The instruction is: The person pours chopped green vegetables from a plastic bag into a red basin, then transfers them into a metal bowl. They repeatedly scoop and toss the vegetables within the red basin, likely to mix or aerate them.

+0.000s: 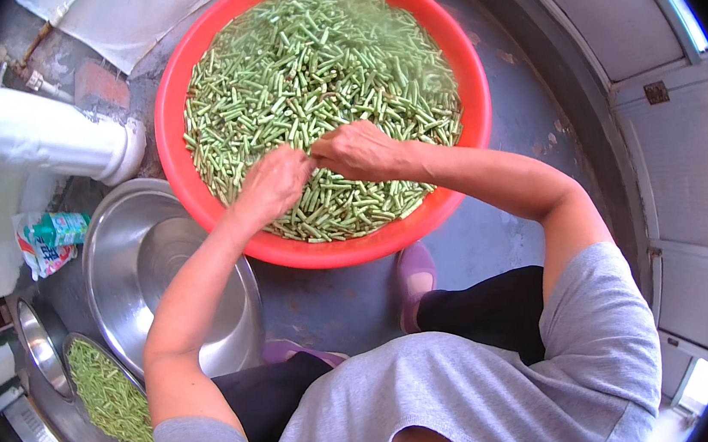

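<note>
A large red plastic basin (pixel 338 254) full of short cut green bean pieces (pixel 307 83) stands on the floor before me. Over the near half of the beans, my left hand (pixel 278 180) and my right hand (pixel 356 151) meet, their fingertips close together or touching. The fingers of both are bent inward and pinched. Whether a small piece is between them cannot be made out. Bean pieces lie beneath and around both hands. The upper part of the heap looks hazy.
A wide steel basin (pixel 155 242) stands left of the red one, partly behind my left arm. Beyond it are a smaller metal bowl (pixel 44 347), a container of cut beans (pixel 107 396), a green package (pixel 63 228) and a white pedestal (pixel 53 129). Pale panels line the right.
</note>
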`<action>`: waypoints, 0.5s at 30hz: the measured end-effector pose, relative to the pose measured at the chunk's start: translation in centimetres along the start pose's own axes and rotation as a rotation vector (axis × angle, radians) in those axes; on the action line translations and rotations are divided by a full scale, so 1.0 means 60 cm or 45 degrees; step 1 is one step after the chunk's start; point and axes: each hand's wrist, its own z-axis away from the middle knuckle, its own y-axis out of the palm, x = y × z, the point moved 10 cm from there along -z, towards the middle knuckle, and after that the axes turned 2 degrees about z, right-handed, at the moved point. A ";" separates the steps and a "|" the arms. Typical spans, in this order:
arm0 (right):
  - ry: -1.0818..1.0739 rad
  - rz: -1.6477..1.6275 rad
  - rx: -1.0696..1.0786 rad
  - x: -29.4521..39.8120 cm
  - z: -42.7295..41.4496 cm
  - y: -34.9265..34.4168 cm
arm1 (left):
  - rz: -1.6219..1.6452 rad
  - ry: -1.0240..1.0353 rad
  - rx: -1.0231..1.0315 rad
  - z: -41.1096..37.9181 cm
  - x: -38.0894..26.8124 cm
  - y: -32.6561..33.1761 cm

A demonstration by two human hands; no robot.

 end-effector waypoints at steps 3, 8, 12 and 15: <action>-0.052 0.010 0.031 0.034 0.022 -0.016 | 0.571 -0.175 0.355 0.021 -0.002 0.052; -0.057 -0.058 -0.048 0.064 0.021 -0.048 | 1.477 -0.446 0.275 0.049 -0.006 0.060; 0.005 -0.210 -0.085 0.056 0.008 -0.028 | 1.259 -0.359 0.099 0.058 0.010 0.040; 0.029 -0.467 0.006 0.043 -0.008 -0.002 | 1.362 -0.424 -0.054 0.072 0.035 0.053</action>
